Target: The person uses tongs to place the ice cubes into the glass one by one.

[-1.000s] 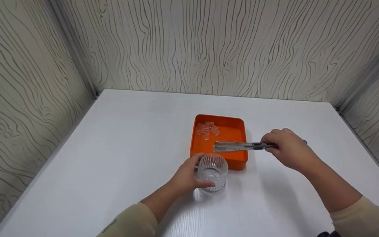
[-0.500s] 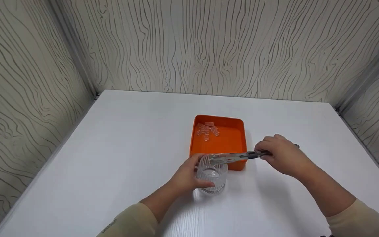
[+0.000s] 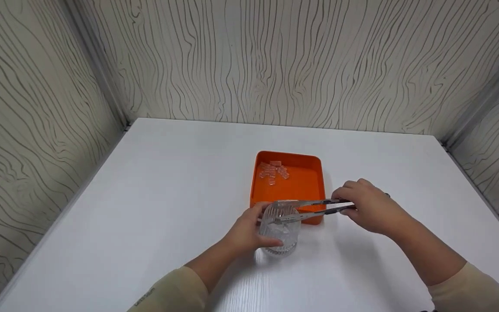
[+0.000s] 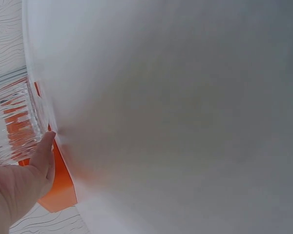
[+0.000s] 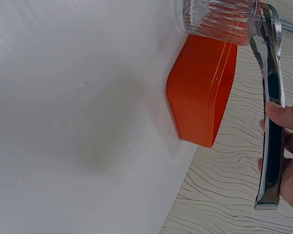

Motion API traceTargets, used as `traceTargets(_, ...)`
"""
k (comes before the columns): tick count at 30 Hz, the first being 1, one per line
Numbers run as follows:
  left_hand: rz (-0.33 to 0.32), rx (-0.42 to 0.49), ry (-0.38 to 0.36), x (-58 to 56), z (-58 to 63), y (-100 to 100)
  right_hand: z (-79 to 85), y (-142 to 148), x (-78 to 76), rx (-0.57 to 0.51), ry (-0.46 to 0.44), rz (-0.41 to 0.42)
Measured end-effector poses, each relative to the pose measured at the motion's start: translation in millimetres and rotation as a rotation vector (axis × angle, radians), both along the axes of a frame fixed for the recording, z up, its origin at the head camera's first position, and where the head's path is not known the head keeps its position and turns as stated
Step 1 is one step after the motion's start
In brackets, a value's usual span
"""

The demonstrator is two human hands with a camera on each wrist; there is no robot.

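My left hand (image 3: 243, 232) holds a clear ribbed glass (image 3: 290, 238) standing on the table, thumb on its near side and fingers round the far left side. With my right hand (image 3: 373, 208) I grip metal tongs (image 3: 316, 213) that have dark handle inlays. The tong arms are spread apart, their tips at and just inside the glass's mouth. Something clear shows low in the glass, but its shape is unclear. Behind it, an orange tray (image 3: 308, 184) has several clear ice-cube-like pieces (image 3: 271, 171) in its far left part. In the right wrist view the tongs (image 5: 272, 141) lie along my palm.
The white table (image 3: 180, 182) reaches back to a wood-grain patterned wall (image 3: 249, 65). Similar panels stand at the left and right. The tray's near wall sits right behind the glass. A dark object's edge barely shows at the bottom right.
The tongs have come down and toward me from above the tray to the glass's mouth, and their arms have spread. A clear piece now seems to lie inside the glass. My left hand has stayed still.
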State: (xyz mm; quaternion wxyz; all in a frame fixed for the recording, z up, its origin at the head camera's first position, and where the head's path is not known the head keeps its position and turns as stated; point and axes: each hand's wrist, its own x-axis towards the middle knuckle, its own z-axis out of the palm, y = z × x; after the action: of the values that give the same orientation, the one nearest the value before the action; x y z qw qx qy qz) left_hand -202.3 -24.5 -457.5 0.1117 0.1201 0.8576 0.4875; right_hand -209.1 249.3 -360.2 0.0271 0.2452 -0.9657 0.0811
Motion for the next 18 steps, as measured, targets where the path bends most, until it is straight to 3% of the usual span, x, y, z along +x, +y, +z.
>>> traceTargets(4,-0.009,-0.009,0.015,0.0,0.1,0.1,-0.5,0.3,-0.4,0.012,0.001,-0.001)
traceTargets(12,-0.006,-0.022,0.002,-0.3,0.3,1.1,2.3,1.1,0.1,0.045,0.092,-0.026)
traceTargets(18,-0.013,-0.009,0.012,-0.1,-0.5,-0.2,5.8,3.7,-1.4,0.001,0.139,-0.063)
